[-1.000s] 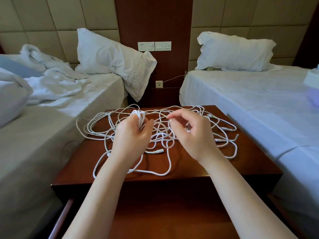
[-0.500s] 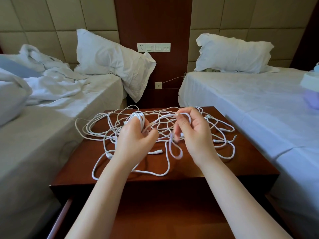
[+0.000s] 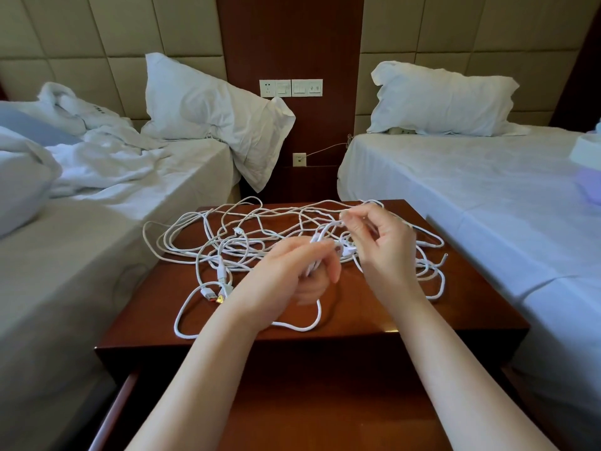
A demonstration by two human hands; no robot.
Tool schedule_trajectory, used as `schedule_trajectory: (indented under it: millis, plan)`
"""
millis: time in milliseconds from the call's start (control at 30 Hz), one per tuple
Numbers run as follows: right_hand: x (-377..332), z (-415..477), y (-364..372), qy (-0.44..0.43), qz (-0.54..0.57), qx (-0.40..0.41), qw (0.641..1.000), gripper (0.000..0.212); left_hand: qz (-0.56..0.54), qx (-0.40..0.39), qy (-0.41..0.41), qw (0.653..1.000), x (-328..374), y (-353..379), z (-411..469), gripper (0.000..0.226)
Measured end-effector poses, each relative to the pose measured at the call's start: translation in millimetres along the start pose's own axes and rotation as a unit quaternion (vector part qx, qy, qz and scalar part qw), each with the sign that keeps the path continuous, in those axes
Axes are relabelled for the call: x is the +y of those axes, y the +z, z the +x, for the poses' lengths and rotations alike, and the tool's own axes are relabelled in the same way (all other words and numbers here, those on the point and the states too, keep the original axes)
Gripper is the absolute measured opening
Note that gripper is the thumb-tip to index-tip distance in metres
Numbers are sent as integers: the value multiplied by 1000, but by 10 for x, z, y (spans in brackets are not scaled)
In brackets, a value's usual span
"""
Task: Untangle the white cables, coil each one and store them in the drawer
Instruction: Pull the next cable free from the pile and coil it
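Over the wooden nightstand (image 3: 383, 310), the left hand (image 3: 283, 281) has dropped lower and toward the centre since half a second ago, and the right hand (image 3: 387, 252) has lifted slightly. The tangle of white cables (image 3: 182, 242) lies spread across the nightstand top; the left hand, blurred, grips a bunch of strands in curled fingers, while the right pinches one strand between thumb and forefinger. Two USB plugs (image 3: 211, 292) lie at the tangle's near left edge.
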State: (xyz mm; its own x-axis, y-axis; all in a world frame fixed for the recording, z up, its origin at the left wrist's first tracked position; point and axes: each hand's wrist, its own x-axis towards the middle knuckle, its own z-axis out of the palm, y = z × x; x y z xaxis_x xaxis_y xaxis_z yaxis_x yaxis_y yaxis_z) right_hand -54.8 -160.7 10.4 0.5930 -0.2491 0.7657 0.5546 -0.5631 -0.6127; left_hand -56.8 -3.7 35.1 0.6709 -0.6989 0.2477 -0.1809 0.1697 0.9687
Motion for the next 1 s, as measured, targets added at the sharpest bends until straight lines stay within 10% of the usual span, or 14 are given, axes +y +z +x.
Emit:
schedule_trajectory:
  millis: [167,367,633,1000]
  plan:
    - [-7,-151,182,-15,-1,-129,992,26,-216,-27,81,973,28,-63,20,16]
    - [-40,-298,349,-49,-130,-288,947,17,-255,189,173,932,55,-159,52,12]
    - [-81,-204,247,-95,-228,-243,938,31,227,506,154,818,-186,-271,99,20]
    - [104,-57,114,-153,-298,-51,941,10,494,417,0,763,-157,-203,48,17]
